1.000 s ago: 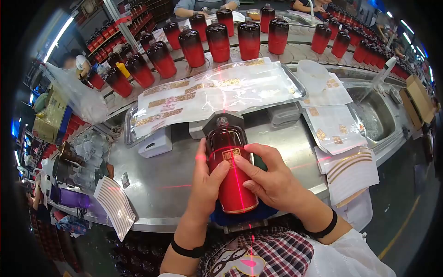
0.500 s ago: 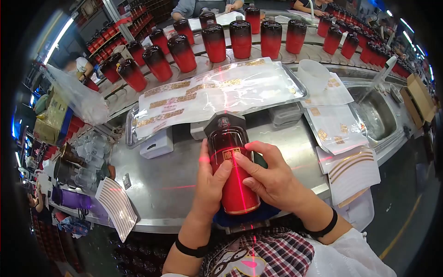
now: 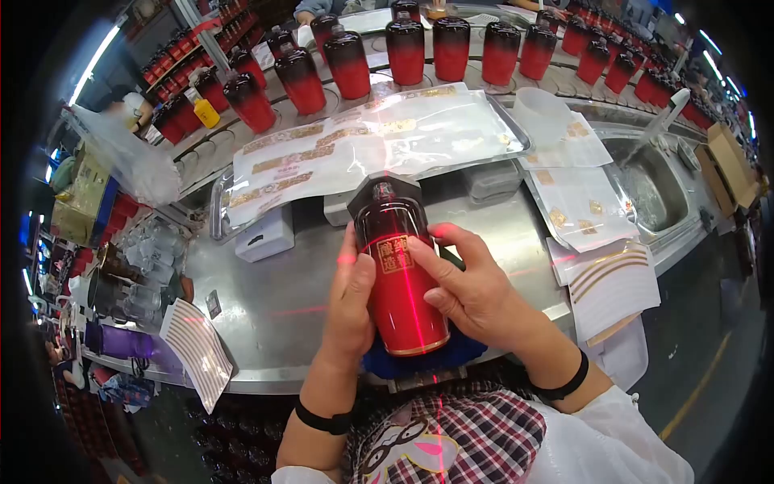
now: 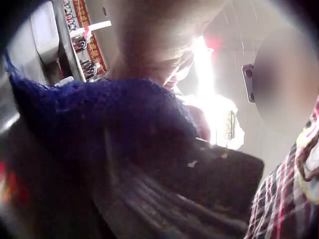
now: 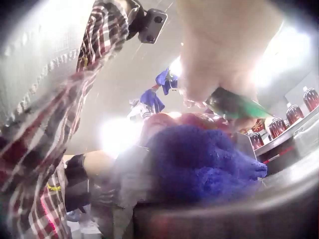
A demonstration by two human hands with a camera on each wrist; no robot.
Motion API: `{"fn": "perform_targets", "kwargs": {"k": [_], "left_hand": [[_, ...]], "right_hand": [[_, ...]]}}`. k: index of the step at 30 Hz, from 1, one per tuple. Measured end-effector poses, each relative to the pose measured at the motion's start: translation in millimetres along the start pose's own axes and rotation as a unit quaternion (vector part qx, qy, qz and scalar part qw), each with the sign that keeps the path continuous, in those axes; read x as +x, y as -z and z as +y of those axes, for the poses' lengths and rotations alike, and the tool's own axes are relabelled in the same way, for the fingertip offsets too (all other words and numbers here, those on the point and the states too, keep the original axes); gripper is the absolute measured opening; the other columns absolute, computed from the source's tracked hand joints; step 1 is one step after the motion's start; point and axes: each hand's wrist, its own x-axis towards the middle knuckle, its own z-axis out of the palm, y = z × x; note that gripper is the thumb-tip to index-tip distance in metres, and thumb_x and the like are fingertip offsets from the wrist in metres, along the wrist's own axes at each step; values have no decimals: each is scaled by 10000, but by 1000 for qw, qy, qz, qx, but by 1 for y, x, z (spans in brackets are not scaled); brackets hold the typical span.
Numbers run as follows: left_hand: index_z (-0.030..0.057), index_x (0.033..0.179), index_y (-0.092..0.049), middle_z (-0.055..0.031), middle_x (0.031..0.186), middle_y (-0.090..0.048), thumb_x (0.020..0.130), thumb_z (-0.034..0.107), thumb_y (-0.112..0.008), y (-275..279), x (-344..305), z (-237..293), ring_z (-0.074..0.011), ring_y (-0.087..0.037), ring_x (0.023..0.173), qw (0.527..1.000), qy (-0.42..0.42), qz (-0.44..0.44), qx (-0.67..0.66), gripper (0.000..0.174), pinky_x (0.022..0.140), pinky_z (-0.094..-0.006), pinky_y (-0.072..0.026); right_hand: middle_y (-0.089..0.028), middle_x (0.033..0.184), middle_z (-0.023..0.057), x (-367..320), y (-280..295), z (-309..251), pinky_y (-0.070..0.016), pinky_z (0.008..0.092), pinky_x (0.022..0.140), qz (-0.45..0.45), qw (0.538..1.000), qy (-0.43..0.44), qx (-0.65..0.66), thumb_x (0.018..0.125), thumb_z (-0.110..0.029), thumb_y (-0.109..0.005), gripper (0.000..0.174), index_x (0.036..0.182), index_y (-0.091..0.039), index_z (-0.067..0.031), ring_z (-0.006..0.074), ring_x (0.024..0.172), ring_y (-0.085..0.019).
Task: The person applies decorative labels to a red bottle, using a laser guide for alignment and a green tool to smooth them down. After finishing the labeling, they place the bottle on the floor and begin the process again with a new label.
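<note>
The red-and-black bottle (image 3: 401, 274) with a gold label lies on its side on a blue cloth (image 3: 419, 359).

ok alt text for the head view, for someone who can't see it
A person's left hand and right hand hold a red bottle lying on a blue cloth at the edge of a steel table, its gold label facing up. Behind lie sheets of gold labels, and a row of red-and-black bottles stands beyond.

Glossy red bottle (image 3: 403, 282) under my hands; fuzzy blue cloth (image 3: 419, 363) beneath; brushed-metal surface (image 3: 274, 306); clear plastic sheets (image 3: 379, 145).
</note>
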Motion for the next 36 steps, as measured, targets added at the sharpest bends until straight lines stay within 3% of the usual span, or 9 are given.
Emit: {"fn": "perform_targets", "kwargs": {"k": [8,27,30,33,34,36], "left_hand": [[-62,1521,-86,-160,1367,-477,959,176,-591,-1,2,-1,-189,-506,1215,994,12,64,89,792,1030,-321,-422],[-70,1514,-93,-161,1319,-515,970,182,-581,-5,3,-4,-179,-545,1158,993,1,79,88,773,988,-307,-451],[-67,1516,-85,-160,1311,-518,966,193,-588,-6,3,-3,-175,-555,1138,993,5,81,84,789,969,-306,-465],[-63,1515,-88,-155,1296,-526,962,203,-596,-4,2,-3,-171,-564,1116,994,15,75,84,797,950,-305,-477],[-62,1515,-92,-153,1290,-530,961,208,-599,-5,3,-2,-169,-567,1110,993,19,75,84,798,945,-304,-480],[-58,1514,-99,-147,1284,-534,961,212,-600,-8,4,0,-165,-569,1104,993,19,77,86,794,939,-303,-483]], "right_hand": [[-429,1332,261,1,2,-4,-419,458,1000,-7,1000,5,-17,903,-210,-650,473,1350,-559,-81,415,1142,-489],[-450,1310,264,5,4,-3,-448,461,972,-7,999,12,-32,875,-172,-682,513,1361,-544,-81,429,1135,-507],[-537,1201,264,7,8,-1,-503,434,883,36,999,11,-39,854,-138,-697,513,1330,-527,-50,397,1050,-586],[-631,961,222,25,31,-3,-532,427,754,41,997,-43,39,834,-98,-700,428,1219,-524,-28,360,883,-655],[-641,779,176,38,45,-13,-522,437,682,-17,997,-80,-7,839,-124,-688,330,1102,-512,-31,345,766,-665],[-642,760,178,65,55,-17,-514,449,676,-95,993,-30,-58,853,-157,-673,310,1089,-518,-30,357,762,-660]]}}
